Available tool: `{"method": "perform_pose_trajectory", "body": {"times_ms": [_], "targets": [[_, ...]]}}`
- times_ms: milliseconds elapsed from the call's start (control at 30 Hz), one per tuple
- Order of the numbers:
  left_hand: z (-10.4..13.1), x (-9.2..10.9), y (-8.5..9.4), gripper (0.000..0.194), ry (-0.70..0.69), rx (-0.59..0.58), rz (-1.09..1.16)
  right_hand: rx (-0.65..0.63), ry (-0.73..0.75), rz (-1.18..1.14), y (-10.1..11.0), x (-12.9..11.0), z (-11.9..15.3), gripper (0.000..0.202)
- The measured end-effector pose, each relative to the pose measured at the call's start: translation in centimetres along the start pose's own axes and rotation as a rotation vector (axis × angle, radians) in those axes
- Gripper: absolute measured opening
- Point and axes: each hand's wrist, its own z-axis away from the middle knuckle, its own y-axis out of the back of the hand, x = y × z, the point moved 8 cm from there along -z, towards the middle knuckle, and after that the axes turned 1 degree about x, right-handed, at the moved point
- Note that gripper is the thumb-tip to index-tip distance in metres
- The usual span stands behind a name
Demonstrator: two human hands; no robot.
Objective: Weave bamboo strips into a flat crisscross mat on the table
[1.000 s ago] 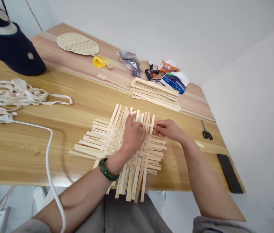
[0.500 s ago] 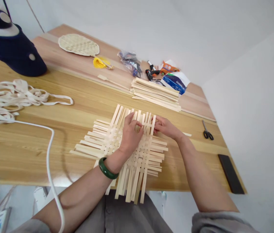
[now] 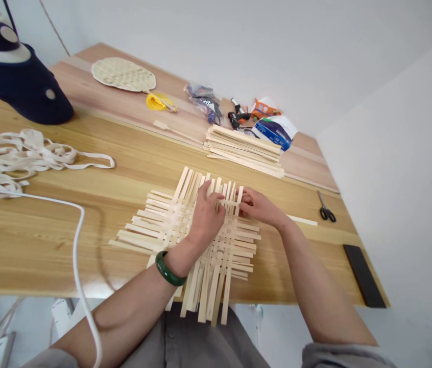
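Observation:
A partly woven mat of pale, flat bamboo strips (image 3: 170,217) lies at the table's front edge, its loose ends sticking out on all sides. My left hand (image 3: 206,212) rests on its upper middle, fingers bent and closed at the strips near the top. At the upper right corner my right hand (image 3: 258,206) pinches the end of an upright strip (image 3: 240,194); some of its fingertips are hidden behind that strip. A single strip (image 3: 302,221) extends to the right from behind my right wrist.
Behind the mat lies a stack of strips (image 3: 244,148). Scissors (image 3: 327,208) and a black block (image 3: 364,276) are at right. White tape (image 3: 28,151), a white cord (image 3: 78,245) and a dark blue appliance (image 3: 28,87) occupy the left. A woven fan (image 3: 124,75) lies farther back.
My right hand has moved slightly left and down, its fingers now closer around the upright strip. More of the single strip shows beyond my right wrist. My left hand stays nearly in place.

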Motion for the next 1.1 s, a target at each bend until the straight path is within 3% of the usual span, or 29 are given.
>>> {"method": "perform_pose_trajectory", "body": {"times_ms": [100,267,367,500,600,667,767,900,1000,1100], "targets": [[0.0,-0.1,-0.1,0.019,0.005,-0.009,-0.02,0.023,-0.052,0.063,0.4,0.8,0.4,0.015],[0.0,0.1,-0.2,0.021,-0.026,-0.023,-0.03,0.006,-0.003,0.083,-0.5,0.8,1.1,0.019],[0.1,2.3,0.5,0.031,-0.131,-0.051,-0.059,0.048,0.01,0.069,-0.5,1.1,1.2,0.018],[0.9,7.0,2.2,0.029,-0.288,-0.149,-0.055,0.058,-0.006,0.061,-0.5,1.7,1.1,0.017],[2.3,9.4,5.1,0.031,-0.36,-0.175,-0.02,0.065,-0.02,0.04,-0.5,2.1,1.2,0.016],[3.6,9.6,8.0,0.037,-0.411,-0.135,-0.026,0.069,-0.027,0.007,-0.5,2.2,1.2,0.017],[5.7,7.4,13.1,0.042,-0.404,-0.012,-0.153,0.076,-0.032,-0.023,-0.7,2.2,1.3,0.018],[7.9,2.5,19.9,0.048,-0.283,0.215,-0.423,0.1,-0.054,-0.023,-0.7,2.2,1.3,0.02],[8.5,-0.2,22.8,0.047,-0.19,0.235,-0.526,0.128,-0.08,-0.038,-0.6,2.5,1.2,0.021],[8.5,-1.1,25.1,0.049,-0.171,0.309,-0.603,0.126,-0.085,-0.052,-0.6,2.8,1.2,0.023]]}}
